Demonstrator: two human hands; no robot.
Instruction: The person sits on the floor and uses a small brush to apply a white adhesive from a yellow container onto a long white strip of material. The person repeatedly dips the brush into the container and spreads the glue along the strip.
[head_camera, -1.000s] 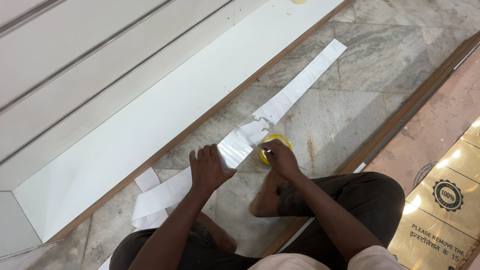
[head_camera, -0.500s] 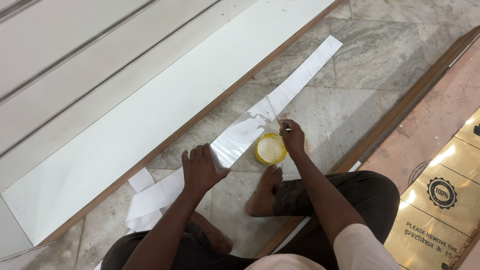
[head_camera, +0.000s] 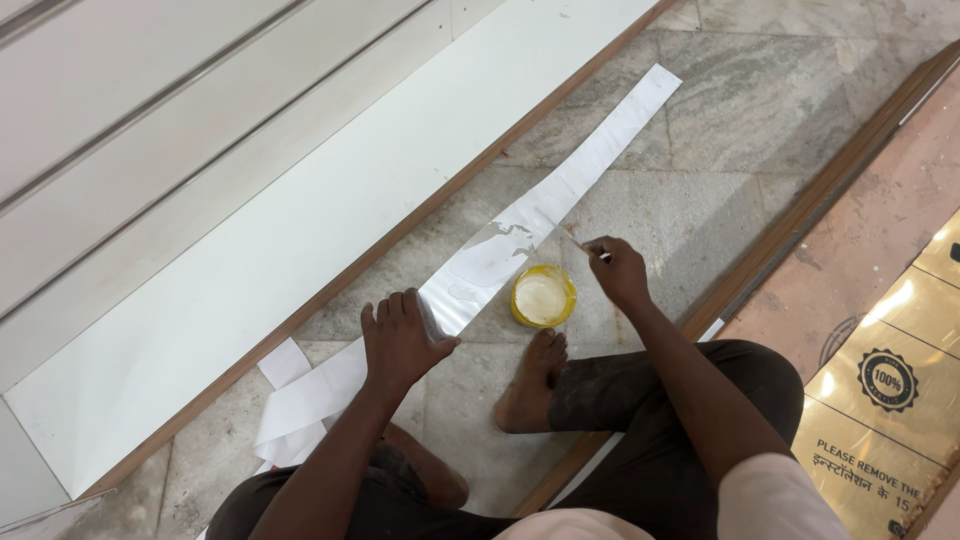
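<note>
A person is sitting on the stone floor (head_camera: 740, 110), working glue onto a long white strip (head_camera: 590, 160).

The strip is lying diagonally beside a white board (head_camera: 300, 230), glossy, with wet patches near its middle; the left hand (head_camera: 398, 340) is pressing flat on it, fingers spread; the right hand (head_camera: 617, 270) is pinching a thin stick (head_camera: 575, 240), its tip touching the strip; a small yellow tub (head_camera: 543, 296) of pale paste is sitting between the hands, near a bare foot (head_camera: 528, 385).

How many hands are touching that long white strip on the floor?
1. The left hand presses flat on the strip. The right hand is beside the yellow tub, holding a thin stick off to the strip's side.
</note>
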